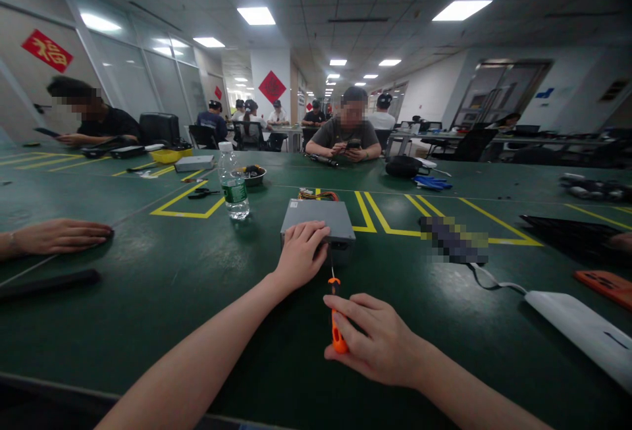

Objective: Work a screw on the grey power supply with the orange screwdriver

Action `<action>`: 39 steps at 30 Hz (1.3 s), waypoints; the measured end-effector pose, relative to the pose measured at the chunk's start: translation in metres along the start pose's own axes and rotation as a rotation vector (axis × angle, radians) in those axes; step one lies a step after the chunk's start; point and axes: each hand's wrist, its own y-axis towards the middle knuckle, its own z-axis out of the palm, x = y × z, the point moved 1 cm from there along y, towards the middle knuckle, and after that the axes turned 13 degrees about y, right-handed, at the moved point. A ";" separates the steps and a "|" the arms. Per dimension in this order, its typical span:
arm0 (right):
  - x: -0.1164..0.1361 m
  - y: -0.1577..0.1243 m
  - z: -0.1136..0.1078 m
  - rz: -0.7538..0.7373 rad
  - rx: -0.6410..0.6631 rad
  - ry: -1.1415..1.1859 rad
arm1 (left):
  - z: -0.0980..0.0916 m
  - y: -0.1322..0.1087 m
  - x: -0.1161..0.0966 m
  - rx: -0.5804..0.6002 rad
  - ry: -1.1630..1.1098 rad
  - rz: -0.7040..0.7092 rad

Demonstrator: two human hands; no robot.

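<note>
A grey metal computer power supply [320,214] sits on the green table in front of me, with a bundle of coloured cables at its far side. My left hand [302,253] lies over its near left part, fingers across the top and holding it down. In my right hand [372,338] is a screwdriver [338,331] with an orange and black handle, gripped between thumb and fingers. Its shaft points away from me, and the tip reaches the near face of the power supply beside my left fingers. Whether it sits in a screw cannot be made out.
A water bottle [234,183] stands left of the power supply, near a metal bowl [255,176]. To the right lie a white power strip [577,328] and an orange phone [605,288]. Another person's hand [64,237] rests at the left; a person [345,130] sits opposite.
</note>
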 end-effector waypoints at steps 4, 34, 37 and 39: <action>0.001 -0.001 0.000 0.059 0.049 0.050 | 0.000 0.000 0.000 -0.003 0.007 -0.005; 0.000 -0.001 0.002 0.048 0.103 0.031 | -0.002 0.001 -0.001 0.009 -0.006 -0.004; 0.002 -0.001 0.000 0.052 0.174 0.018 | -0.001 0.002 -0.001 0.006 -0.001 -0.003; 0.003 0.000 -0.001 0.030 0.160 -0.012 | 0.000 0.002 -0.001 0.002 0.005 -0.003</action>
